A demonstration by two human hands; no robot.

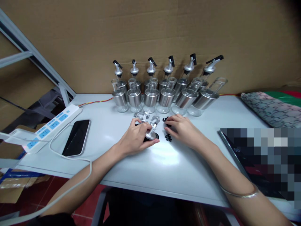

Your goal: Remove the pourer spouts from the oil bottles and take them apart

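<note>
My left hand (135,138) is closed around a silver pourer spout (151,133) with a black base, held low over the table. Behind that spout, near the fingertips, lie more silver spout pieces (143,116). My right hand (182,130) is low at a small cluster of black parts (168,137). Its thumb and fingers are curled together, with something black between them, partly hidden. Just beyond both hands stands a row of glass bottles with steel sleeves (151,99) and uncovered necks. A second row behind carries silver pourer spouts with black levers (169,66).
On the left are a phone (77,138) and a white power strip (53,127); a white cable (90,166) crosses over my left forearm. A dark, partly pixelated device (246,160) and a patterned cloth (270,106) are on the right. Cardboard (150,31) stands behind the table.
</note>
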